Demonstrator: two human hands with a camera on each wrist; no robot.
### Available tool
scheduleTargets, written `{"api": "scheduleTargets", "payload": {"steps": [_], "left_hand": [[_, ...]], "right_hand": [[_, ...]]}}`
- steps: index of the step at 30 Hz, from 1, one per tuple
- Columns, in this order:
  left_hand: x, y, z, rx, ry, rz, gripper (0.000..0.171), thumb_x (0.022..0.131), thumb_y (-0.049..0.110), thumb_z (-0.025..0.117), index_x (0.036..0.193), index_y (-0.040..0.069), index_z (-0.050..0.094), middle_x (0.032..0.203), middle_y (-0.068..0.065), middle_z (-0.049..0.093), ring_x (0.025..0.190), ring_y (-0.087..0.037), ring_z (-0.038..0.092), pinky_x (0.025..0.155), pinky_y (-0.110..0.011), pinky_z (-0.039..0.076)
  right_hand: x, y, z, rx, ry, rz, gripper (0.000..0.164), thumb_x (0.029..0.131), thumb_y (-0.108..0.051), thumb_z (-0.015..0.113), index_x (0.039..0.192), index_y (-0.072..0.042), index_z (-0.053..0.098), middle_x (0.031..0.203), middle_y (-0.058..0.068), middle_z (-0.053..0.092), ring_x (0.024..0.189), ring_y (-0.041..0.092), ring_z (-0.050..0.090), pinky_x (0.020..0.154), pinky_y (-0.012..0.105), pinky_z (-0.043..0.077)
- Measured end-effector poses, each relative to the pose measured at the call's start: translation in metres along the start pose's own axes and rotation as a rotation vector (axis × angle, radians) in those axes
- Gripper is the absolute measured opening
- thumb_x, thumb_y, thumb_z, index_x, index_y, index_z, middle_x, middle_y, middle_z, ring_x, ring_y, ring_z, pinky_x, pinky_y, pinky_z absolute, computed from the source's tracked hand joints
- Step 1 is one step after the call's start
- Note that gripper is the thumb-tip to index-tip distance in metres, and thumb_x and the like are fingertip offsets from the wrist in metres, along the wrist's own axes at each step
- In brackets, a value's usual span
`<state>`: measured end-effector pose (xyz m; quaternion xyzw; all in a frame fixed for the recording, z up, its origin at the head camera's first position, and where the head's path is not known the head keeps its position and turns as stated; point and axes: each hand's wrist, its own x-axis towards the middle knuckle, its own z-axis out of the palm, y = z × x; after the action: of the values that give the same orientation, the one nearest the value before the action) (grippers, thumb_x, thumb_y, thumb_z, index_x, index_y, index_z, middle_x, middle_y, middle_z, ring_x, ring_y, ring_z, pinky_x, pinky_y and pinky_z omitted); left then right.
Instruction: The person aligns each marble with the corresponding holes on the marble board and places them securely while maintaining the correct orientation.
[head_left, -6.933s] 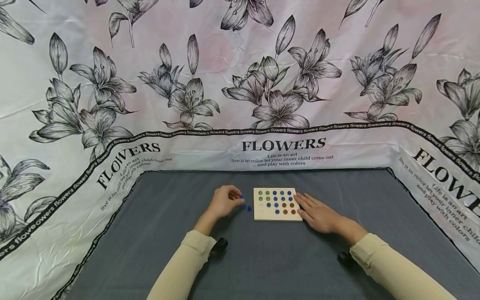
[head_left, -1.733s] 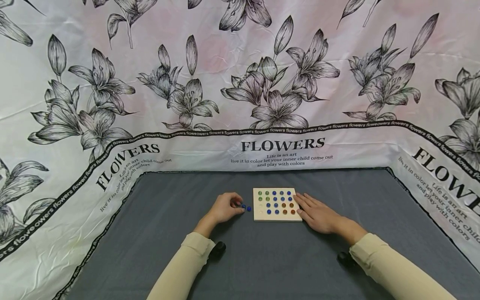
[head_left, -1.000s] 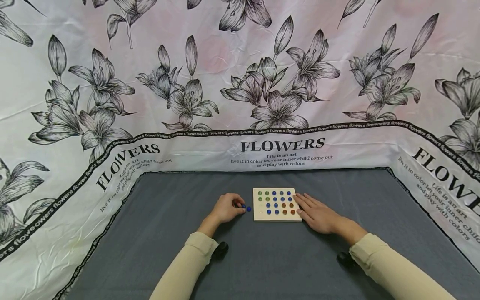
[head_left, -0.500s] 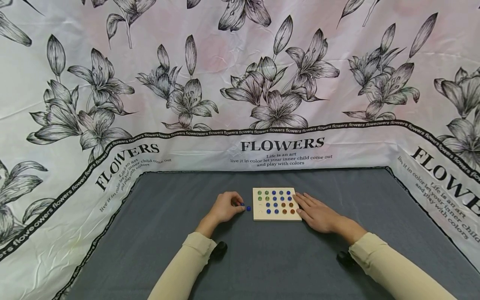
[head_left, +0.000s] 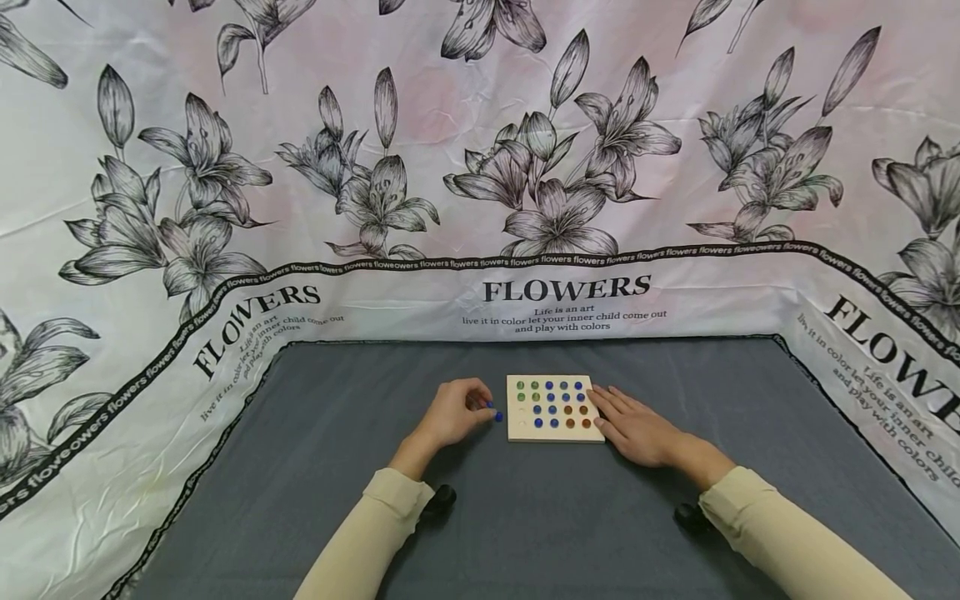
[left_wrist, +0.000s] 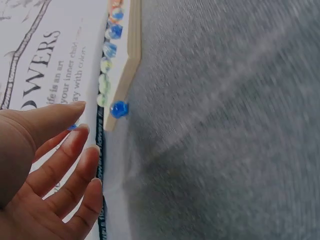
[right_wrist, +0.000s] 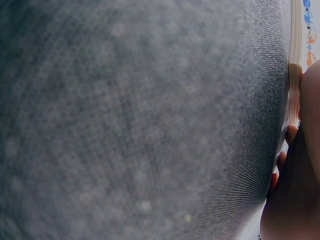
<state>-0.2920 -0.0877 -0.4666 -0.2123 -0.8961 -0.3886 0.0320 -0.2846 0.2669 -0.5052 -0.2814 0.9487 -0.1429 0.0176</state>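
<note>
My left hand (head_left: 452,412) is left of a pale wooden marble board (head_left: 527,433), with thumb and index finger pinching a blue marble (left_wrist: 72,127) that is mostly hidden by them. A second blue marble (head_left: 498,416) lies on the grey cloth between that hand and the board. Green marbles (head_left: 535,397) fill the board's upper left, blue marbles (head_left: 552,410) run through its middle and upper right, and amber ones (head_left: 570,423) sit at lower right. Two hollows at its lower left are bare. Along the right edge of the board, my right hand (head_left: 637,427) rests with fingers extended.
A dark grey cloth (head_left: 525,525) covers the table under both hands. Behind and at the sides hangs a white flower-printed cloth (head_left: 405,300) with lettering. Each wrist carries a small black device, such as the left one (head_left: 441,500).
Since the earliest frame, a blue marble has filled a bottom-row hollow. Over the last second, the left fingers have picked up another blue marble and risen slightly. The right hand stays put.
</note>
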Motion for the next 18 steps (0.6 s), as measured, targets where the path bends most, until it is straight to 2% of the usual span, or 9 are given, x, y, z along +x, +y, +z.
{"api": "scheduleTargets", "payload": {"steps": [11,18], "left_hand": [[0.005,0.015,0.008,-0.013,-0.030,0.023,0.012,0.092,0.008,0.077,0.102,0.004,0.073,0.088,-0.001,0.067,0.076,-0.012,0.060,0.068,-0.028,0.051],[0.011,0.017,0.018,-0.014,-0.044,0.050,0.008,0.091,0.007,0.077,0.097,0.006,0.072,0.084,-0.001,0.066,0.075,-0.010,0.059,0.068,-0.026,0.050]], "right_hand": [[-0.001,0.002,0.000,0.002,0.005,-0.004,0.059,0.112,-0.036,0.039,0.162,-0.006,0.026,0.168,0.015,0.024,0.155,0.039,0.017,0.122,0.055,0.018],[0.001,0.002,0.000,-0.001,-0.004,0.004,0.060,0.112,-0.039,0.037,0.162,-0.007,0.026,0.168,0.014,0.022,0.155,0.039,0.016,0.122,0.055,0.018]]}}
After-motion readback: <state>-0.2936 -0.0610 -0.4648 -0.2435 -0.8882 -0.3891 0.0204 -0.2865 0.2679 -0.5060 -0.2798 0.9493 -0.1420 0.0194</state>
